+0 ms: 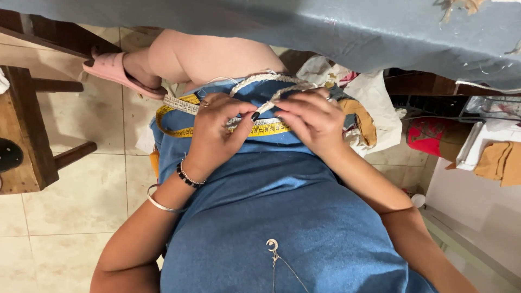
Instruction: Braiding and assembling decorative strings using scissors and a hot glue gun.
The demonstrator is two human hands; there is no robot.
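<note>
Blue dress (282, 217): closest to the camera, on the person's lap, under both wrists.
Bracelets (182, 184): a black bead one and a silver one, on the left wrist.
Left hand (217, 130): fingers curled shut, pinching the white braided cord between thumb and fingertip.
Right hand (312, 119): fingers bent down and closed on the same cord, right next to the left fingers.
White braided cord (260, 81): runs between the two hands' fingertips, then loops up just past them.
Yellow tape measure (266, 128): lies on the lap right under the fingers and sticks out past the left hand.
Pink slipper (116, 73): on a foot, far past the left fingers.
Grey-blue cloth (336, 27): hangs across the top, farthest from the fingers.
</note>
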